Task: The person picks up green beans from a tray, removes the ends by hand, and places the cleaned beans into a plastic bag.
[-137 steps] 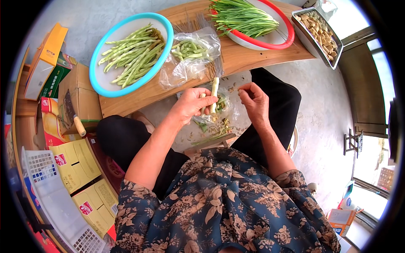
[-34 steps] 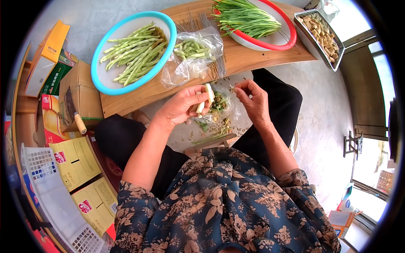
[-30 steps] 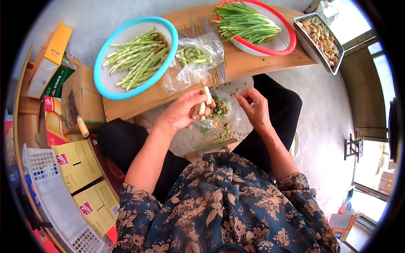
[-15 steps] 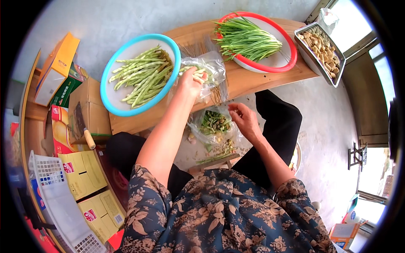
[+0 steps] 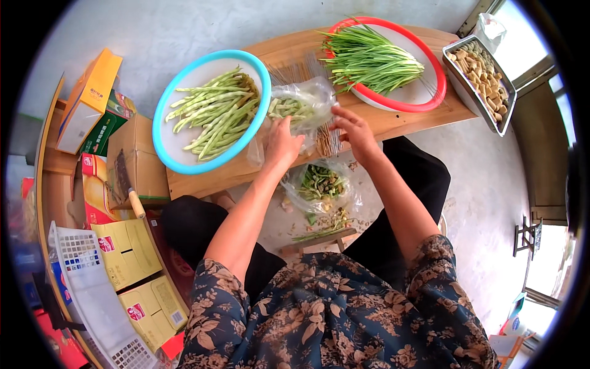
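Observation:
A clear plastic bag (image 5: 316, 104) lies on the wooden table with cut green bean pieces (image 5: 289, 108) in it. My left hand (image 5: 284, 144) is at the bag's near left edge, thumb apart from the fingers, with no beans seen in it. On the other side, my right hand (image 5: 354, 130) is raised with its fingers apart, the fingertips close to the bag's right edge; whether they touch the plastic I cannot tell. Long green beans (image 5: 224, 117) lie in a white basin with a blue rim (image 5: 161, 126), left of the bag.
A red-rimmed basin (image 5: 440, 80) holds green chives (image 5: 375, 61). Beyond it, a metal tray (image 5: 505, 123) carries tan chunks. Thin sticks (image 5: 326, 141) lie under the bag. Below the table are a bag of trimmings (image 5: 322, 181) and a small wooden stool (image 5: 319, 240). Boxes (image 5: 138, 157) stand at left.
My left hand has let go of the bean pieces over the bag and drawn back toward me. My right hand has risen to the bag's right edge. The view has shifted slightly.

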A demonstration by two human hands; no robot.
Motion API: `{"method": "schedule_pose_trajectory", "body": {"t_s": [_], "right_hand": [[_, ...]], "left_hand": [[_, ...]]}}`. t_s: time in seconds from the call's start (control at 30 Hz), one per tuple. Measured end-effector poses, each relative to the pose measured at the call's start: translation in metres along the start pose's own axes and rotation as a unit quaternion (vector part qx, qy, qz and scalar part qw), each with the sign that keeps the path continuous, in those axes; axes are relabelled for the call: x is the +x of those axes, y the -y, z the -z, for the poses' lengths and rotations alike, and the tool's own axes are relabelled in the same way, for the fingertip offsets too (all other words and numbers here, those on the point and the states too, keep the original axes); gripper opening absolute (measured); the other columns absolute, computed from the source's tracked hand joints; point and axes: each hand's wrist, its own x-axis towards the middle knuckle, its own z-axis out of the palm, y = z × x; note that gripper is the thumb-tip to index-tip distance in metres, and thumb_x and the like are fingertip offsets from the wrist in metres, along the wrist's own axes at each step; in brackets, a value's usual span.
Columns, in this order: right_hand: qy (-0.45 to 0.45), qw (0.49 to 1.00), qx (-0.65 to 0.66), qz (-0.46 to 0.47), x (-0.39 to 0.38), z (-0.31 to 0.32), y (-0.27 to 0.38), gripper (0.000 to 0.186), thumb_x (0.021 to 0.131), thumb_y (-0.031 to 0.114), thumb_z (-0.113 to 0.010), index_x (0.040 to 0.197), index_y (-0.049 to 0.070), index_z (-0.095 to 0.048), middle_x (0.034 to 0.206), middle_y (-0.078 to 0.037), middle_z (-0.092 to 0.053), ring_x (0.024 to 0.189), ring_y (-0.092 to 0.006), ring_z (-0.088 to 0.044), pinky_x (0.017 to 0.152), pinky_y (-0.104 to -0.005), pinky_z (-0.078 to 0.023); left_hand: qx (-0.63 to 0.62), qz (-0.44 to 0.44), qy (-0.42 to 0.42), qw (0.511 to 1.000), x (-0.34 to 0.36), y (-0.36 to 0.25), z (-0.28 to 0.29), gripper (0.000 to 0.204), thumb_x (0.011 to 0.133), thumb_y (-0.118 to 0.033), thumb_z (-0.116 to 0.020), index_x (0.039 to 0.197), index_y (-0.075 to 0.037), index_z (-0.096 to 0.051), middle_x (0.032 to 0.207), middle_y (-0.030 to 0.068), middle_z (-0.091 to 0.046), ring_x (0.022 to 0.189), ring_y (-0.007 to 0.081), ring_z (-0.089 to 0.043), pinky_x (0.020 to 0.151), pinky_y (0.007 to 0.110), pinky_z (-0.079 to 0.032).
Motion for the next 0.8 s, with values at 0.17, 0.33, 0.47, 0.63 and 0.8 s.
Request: {"method": "schedule_pose_trajectory", "body": {"t_s": [0.17, 0.33, 0.47, 0.63, 0.8], "right_hand": [[0.003, 0.989, 0.147, 0.025, -0.017, 0.008, 0.033, 0.039, 0.090, 0.015, -0.055, 0.127, 0.004, -0.054, 0.121, -0.003, -0.059, 0.092, -0.0121, -0.062, 0.070, -0.0249, -0.043], [-0.054, 0.990, 0.124, 0.029, -0.029, 0.044, 0.023, 0.032, 0.090, 0.015, -0.055, 0.119, 0.004, -0.061, 0.108, -0.003, -0.064, 0.089, -0.0134, -0.063, 0.068, -0.0254, -0.045], [-0.174, 0.905, -0.324, 0.212, -0.046, 0.042, 0.024, 0.021, 0.087, 0.012, -0.059, 0.103, 0.002, -0.067, 0.093, -0.009, -0.063, 0.079, -0.0182, -0.063, 0.068, -0.0272, -0.048], [0.118, 0.895, -0.323, 0.283, -0.054, -0.018, 0.044, 0.023, 0.089, 0.008, -0.053, 0.109, 0.004, -0.063, 0.107, -0.012, -0.060, 0.093, -0.0216, -0.061, 0.079, -0.0292, -0.050], [0.092, 0.831, -0.438, 0.331, 0.021, -0.037, 0.018, 0.036, 0.087, 0.019, -0.057, 0.120, 0.006, -0.054, 0.120, -0.018, -0.056, 0.105, -0.0390, -0.056, 0.088, -0.0441, -0.046]], "left_hand": [[-0.076, -0.064, -0.015, 0.995, -0.012, 0.000, -0.004, 0.026, 0.076, -0.010, -0.067, 0.101, -0.004, -0.065, 0.098, 0.0146, -0.063, 0.093, 0.0332, -0.061, 0.080, 0.039, -0.048], [-0.119, -0.189, 0.026, 0.974, -0.039, -0.038, 0.000, 0.019, 0.078, -0.005, -0.065, 0.098, -0.004, -0.066, 0.090, 0.0100, -0.060, 0.078, 0.0283, -0.062, 0.069, 0.036, -0.049], [-0.077, -0.265, 0.046, 0.960, -0.053, -0.042, -0.005, 0.022, 0.077, -0.008, -0.068, 0.098, -0.006, -0.067, 0.094, 0.0096, -0.059, 0.087, 0.0280, -0.060, 0.076, 0.038, -0.048], [0.030, -0.280, 0.106, 0.954, -0.063, -0.029, -0.009, 0.029, 0.077, -0.014, -0.068, 0.105, -0.008, -0.066, 0.103, 0.0093, -0.059, 0.097, 0.0289, -0.057, 0.083, 0.040, -0.046], [0.016, -0.239, 0.147, 0.960, -0.074, -0.023, 0.002, 0.033, 0.083, -0.019, -0.065, 0.114, -0.011, -0.064, 0.112, 0.0095, -0.059, 0.109, 0.0288, -0.052, 0.099, 0.039, -0.034]]}}
